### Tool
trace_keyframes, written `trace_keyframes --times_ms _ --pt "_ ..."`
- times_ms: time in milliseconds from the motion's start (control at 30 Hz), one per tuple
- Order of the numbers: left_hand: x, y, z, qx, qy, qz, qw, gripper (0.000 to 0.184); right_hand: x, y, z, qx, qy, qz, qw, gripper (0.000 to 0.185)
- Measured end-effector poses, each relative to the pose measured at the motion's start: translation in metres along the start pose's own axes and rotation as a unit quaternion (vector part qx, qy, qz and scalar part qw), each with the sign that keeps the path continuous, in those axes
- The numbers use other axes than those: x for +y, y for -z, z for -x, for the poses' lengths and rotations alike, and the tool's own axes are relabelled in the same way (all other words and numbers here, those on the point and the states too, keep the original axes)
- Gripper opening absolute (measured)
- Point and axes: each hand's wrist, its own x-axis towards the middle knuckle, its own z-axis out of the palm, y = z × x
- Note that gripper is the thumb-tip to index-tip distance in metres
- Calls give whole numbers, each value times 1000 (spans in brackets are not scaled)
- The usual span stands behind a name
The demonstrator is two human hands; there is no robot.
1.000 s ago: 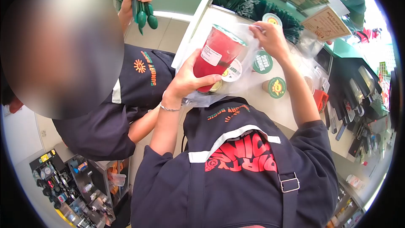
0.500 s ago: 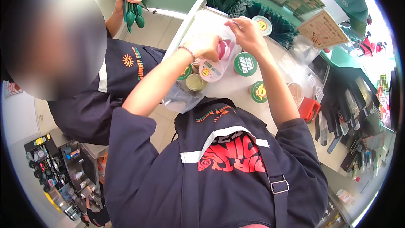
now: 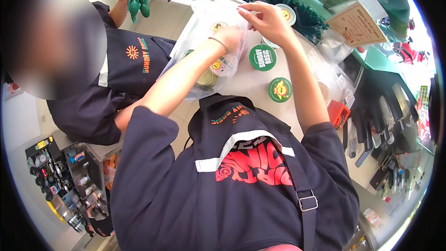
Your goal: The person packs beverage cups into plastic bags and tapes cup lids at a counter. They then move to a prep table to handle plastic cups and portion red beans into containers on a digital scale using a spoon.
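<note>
Centrally, along a pale counter [image 3: 253, 83], a clear plastic bag [image 3: 206, 15] sits open, the person's right hand [image 3: 268, 21] pinching its rim, the left hand [image 3: 230, 38] inside, its grip too hidden to tell, lidded cups [image 3: 217, 65] within and a green-lidded cup [image 3: 263, 57] just beside.

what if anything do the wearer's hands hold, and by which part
The right hand pinches the plastic bag by its rim; whether the left hand holds anything cannot be told.

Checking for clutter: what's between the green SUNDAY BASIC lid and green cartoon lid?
The head view shows only bare counter between the SUNDAY BASIC lid and cartoon lid.
</note>
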Motion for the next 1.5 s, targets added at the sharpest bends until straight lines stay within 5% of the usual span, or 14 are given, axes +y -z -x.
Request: trace_keyframes --times_ms 33,67,100,200,233,300,400,500,533,633,733,900,1167,1500 --pt "-18 -14 9 164 -70 31 983 28 -5 11 6 -61 -29 -140 988 30" --pt "-34 -30 21 322 -138 62 934 25 -1 28 15 -53 -51 -116 991 35" --pt "-27 -11 52 301 -70 138 941 24 15 40 24 20 -101 -70 992 31" --pt "44 63 149 173 90 284 939 27 64 64 50 9 -144 160 976 39" --pt "58 51 147 168 82 286 940 27 77 63 57 -32 -72 275 958 57" --pt "101 6 124 248 -89 175 949 42 91 62 55 -77 2 387 919 78" --pt "107 -63 42 281 -10 -18 960 71 84 46 30 -227 56 457 859 114" --pt "95 -76 5 272 20 -18 962 90 72 36 27 -281 -18 501 818 113" --pt "95 -72 3 221 26 42 974 97 80 30 29 -222 7 468 855 106" --pt "103 -64 15 177 89 47 979 99 81 42 39 -230 73 525 816 97" --pt "114 -55 22 115 166 84 976 95 88 68 62 -190 122 472 852 94" --pt "111 -72 20 173 145 91 970 95 47 144 99 -228 93 269 931 82" --pt "105 -70 22 139 112 108 978 105 -35 215 156 -180 102 310 928 75" --pt "132 -60 12 162 137 183 960 88 -43 236 177 -117 187 219 950 80"
